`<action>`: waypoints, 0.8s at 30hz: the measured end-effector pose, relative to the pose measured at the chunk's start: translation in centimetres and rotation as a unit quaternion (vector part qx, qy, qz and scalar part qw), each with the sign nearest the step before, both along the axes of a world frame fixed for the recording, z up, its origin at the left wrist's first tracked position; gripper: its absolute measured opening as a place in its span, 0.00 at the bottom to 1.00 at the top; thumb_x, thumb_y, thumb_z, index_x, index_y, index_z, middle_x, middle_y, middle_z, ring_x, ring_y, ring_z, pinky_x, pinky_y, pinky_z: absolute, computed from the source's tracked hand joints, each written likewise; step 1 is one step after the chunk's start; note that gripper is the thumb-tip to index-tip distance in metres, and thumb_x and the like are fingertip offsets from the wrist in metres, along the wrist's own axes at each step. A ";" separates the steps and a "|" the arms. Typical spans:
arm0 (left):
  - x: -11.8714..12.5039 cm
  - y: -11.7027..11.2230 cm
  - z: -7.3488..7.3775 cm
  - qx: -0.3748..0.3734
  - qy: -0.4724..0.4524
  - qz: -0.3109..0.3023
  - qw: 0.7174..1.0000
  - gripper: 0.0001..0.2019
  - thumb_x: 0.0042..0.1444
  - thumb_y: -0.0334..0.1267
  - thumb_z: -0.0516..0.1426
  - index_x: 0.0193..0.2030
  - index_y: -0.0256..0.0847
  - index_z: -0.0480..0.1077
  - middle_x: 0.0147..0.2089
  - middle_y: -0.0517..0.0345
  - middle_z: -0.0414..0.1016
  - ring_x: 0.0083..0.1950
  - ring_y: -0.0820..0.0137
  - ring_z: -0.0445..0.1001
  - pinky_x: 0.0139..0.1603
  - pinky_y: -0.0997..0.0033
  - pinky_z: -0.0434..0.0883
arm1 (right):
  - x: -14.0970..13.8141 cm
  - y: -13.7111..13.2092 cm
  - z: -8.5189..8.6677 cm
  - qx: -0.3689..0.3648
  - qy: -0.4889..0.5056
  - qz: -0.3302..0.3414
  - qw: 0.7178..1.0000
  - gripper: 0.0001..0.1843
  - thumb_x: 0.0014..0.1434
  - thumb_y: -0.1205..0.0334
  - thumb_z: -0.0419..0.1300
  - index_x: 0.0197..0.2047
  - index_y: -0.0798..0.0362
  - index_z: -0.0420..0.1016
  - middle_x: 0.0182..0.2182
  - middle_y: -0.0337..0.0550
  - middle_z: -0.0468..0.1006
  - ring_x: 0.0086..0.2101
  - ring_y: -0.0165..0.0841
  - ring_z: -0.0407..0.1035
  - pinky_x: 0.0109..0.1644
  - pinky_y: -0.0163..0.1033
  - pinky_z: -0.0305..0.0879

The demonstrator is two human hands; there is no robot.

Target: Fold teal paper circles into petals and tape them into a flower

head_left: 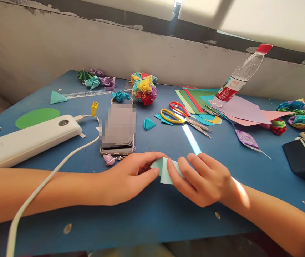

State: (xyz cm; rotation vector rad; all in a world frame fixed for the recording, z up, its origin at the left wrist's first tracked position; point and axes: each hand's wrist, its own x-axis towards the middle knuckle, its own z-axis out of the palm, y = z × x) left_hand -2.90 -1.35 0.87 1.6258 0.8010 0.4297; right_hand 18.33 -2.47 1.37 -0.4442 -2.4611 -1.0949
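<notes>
A small folded piece of light teal paper [166, 172] is held between both hands, just above the blue table [131, 221]. My left hand [135, 175] pinches its left end between thumb and fingers. On the right side, my right hand [202, 176] grips the other end, its fingers curled over the paper and hiding part of it. Beyond the hands lie a folded teal paper wedge [149, 124] and a pair of scissors [184, 117] with red and yellow handles, blades pointing right.
A phone [118, 132] and a white power bank [31, 139] with a cable [53, 171] over my left forearm lie left. Coloured paper sheets [245, 109] and a plastic bottle [239, 76] stand back right. Paper balls [145, 92] sit by the wall; a dark box [303, 159] is right.
</notes>
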 end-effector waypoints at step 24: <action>-0.2 0.1 1.1 0.030 0.021 -0.056 0.998 0.13 0.62 0.39 0.46 0.27 0.38 0.60 0.24 0.66 0.53 0.27 0.76 0.53 0.27 0.75 0.54 | 0.6 0.1 1.2 -0.043 -0.062 0.094 0.993 0.10 0.61 0.59 0.54 0.39 0.46 0.76 0.35 0.37 0.80 0.31 0.33 0.75 0.25 0.35 0.67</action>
